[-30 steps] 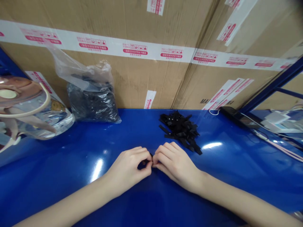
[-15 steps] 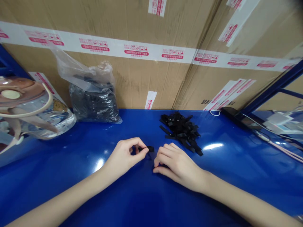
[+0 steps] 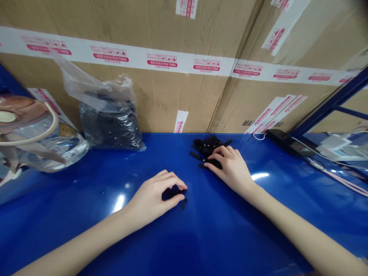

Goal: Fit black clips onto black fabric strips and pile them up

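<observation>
My left hand [image 3: 156, 193] hovers low over the table, thumb and fingertips apart in a curve. Small black pieces [image 3: 184, 203] lie just by its thumb tip, and something dark shows between its fingers, too shadowed to make out. My right hand [image 3: 232, 168] reaches onto a pile of short black strips [image 3: 209, 143], covering the pile's right side. Its thumb and index finger are slightly apart at the front strips, with no strip lifted.
On the blue table [image 3: 184, 245] a clear plastic bag [image 3: 112, 122] of black items stands at the back left. Beside it is a transparent water jug [image 3: 66, 142] with a strap. Taped cardboard boxes [image 3: 172, 92] form the back. A black device [image 3: 283, 142] and cables lie at right.
My right hand has moved away from the left, up and right to the pile. My left hand has loosened its pinch on a black strip and shifted slightly towards me.
</observation>
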### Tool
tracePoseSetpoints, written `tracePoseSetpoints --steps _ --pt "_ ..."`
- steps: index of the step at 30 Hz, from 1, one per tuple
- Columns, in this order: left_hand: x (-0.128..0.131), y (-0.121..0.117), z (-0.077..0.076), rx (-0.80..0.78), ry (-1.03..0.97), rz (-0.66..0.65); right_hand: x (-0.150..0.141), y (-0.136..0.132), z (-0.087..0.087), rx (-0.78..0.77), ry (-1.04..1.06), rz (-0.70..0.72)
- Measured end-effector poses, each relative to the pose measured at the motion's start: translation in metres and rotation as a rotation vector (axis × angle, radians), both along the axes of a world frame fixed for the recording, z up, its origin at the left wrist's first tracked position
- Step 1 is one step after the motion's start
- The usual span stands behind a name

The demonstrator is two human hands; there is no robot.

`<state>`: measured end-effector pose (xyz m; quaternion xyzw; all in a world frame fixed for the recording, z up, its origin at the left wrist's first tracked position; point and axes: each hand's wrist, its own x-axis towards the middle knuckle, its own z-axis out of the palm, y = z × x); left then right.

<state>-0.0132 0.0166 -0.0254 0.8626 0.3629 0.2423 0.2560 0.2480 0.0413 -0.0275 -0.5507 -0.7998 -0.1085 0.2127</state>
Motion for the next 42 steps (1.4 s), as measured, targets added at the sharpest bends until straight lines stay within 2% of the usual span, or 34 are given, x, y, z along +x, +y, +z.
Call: tracePoseSetpoints --steps 4,8,11,15,17,22,32,37,42 --pt "-0.002 0.000 0.000 0.128 0.106 0.046 -0.003 -0.002 -0.003 -0.005 -0.009 0.029" --pt "-0.003 0.001 -0.001 0.148 0.141 -0.046 -0.009 -0.009 0.003 0.047 0.133 0.057" --pt "-0.003 -0.001 0.002 0.121 0.073 -0.063 -0.014 -0.016 0.010 0.029 0.303 0.116" --pt "-0.003 -0.006 0.008 0.153 -0.093 0.070 -0.029 -0.032 0.016 -0.114 0.441 0.227" --pt "0.000 -0.009 0.008 0.141 -0.141 0.109 -0.038 -0.041 0.017 -0.153 0.449 0.254" --pt "0.011 -0.017 0.006 0.052 -0.192 0.109 -0.053 -0.055 0.018 -0.154 0.433 0.275" --pt "0.009 -0.015 0.009 -0.061 -0.257 0.097 -0.052 -0.054 0.020 -0.217 0.400 0.283" --pt "0.010 -0.013 0.008 -0.077 -0.253 0.126 -0.050 -0.053 0.017 -0.295 0.472 0.380" --pt "0.010 -0.013 0.010 -0.046 -0.226 0.127 -0.048 -0.052 0.013 -0.288 0.512 0.429"
